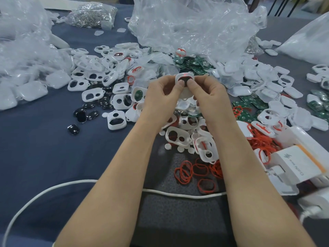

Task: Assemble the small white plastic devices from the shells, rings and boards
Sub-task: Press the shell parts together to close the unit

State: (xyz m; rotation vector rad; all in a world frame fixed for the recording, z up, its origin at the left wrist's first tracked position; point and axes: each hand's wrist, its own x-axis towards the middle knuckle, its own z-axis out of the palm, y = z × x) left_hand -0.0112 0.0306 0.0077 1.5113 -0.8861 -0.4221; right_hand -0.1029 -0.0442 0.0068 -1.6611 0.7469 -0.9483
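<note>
Nearest, well short of the white shell: white cable across the counter, then loose red rings. Left hand and right hand both pinching the shell, raised over the parts heap, thumbs on its dark insert, red ring at its rim. Beyond the shell: green boards, clear plastic bag. Risk: uneven thumb pressure likely to pop the ring loose or tilt the insert.

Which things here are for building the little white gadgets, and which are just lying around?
For the job: held shell, left hand, right hand, loose shells, red rings, green boards.
Lying about: white cable, white box, clear plastic bag.
</note>
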